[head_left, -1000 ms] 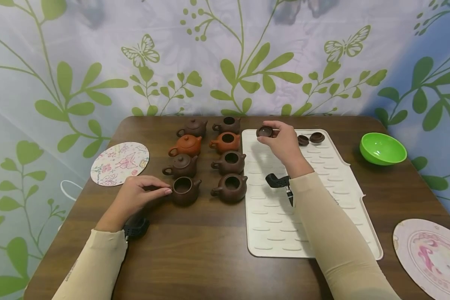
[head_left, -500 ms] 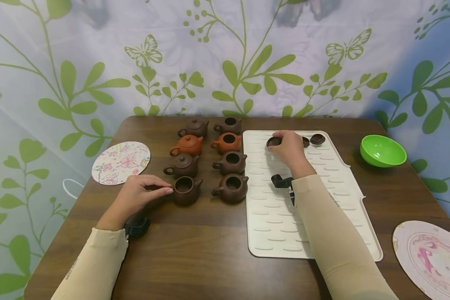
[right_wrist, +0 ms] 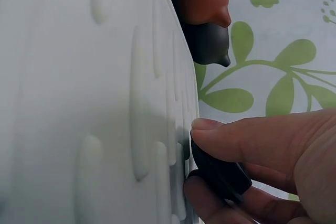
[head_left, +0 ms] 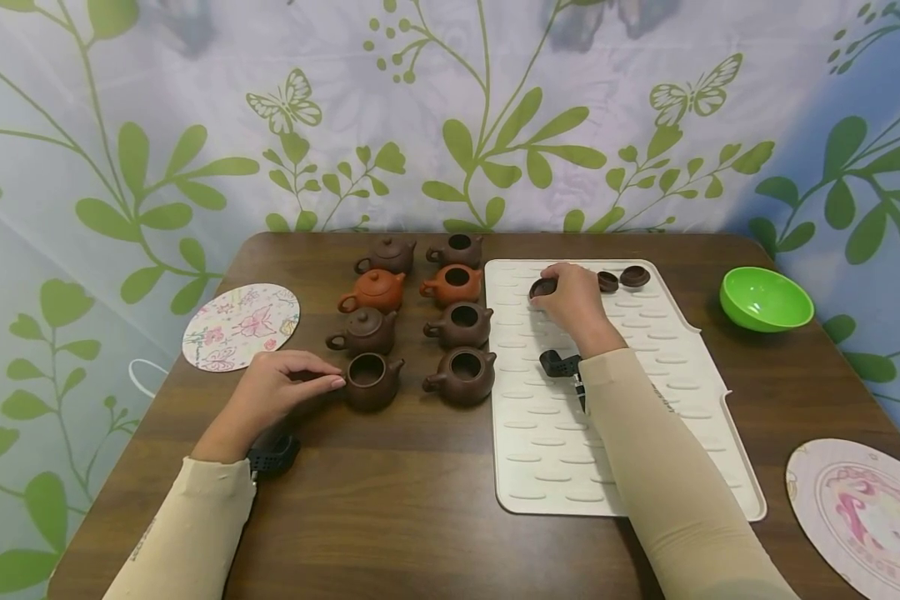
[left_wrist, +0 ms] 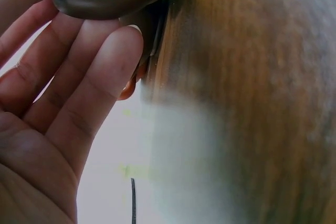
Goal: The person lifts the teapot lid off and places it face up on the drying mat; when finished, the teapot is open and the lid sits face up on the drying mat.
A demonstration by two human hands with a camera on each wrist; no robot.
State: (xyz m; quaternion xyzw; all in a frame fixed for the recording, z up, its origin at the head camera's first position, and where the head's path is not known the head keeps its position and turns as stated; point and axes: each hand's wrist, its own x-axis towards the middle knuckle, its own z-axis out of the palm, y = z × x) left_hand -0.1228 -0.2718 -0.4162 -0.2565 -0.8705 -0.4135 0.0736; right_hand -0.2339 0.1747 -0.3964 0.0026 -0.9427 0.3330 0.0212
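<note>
My left hand (head_left: 281, 392) pinches the handle (left_wrist: 105, 4) of a lidless dark brown teapot (head_left: 371, 385) at the front of the left column. In the left wrist view the thumb and fingers lie close about that handle. My right hand (head_left: 579, 304) holds a small dark teapot lid (head_left: 543, 287) between thumb and fingers, low over the far part of the white mat (head_left: 547, 458). In the right wrist view the lid (right_wrist: 223, 177) is tipped on edge, partly hidden by the fingers. Two more lids, a smaller one (head_left: 607, 282) and a wider one (head_left: 634, 276), lie just right of this hand.
Three lidded teapots, one of them orange (head_left: 375, 292), stand behind the left-hand one. A second column of lidless teapots (head_left: 461, 377) runs alongside the mat. A green bowl (head_left: 767, 300) stands far right. Round patterned mats (head_left: 240, 327) lie at both sides.
My right hand has lowered the lid toward the mat and moved it right, then slightly back left over the last half second. The left hand stays at the teapot handle.
</note>
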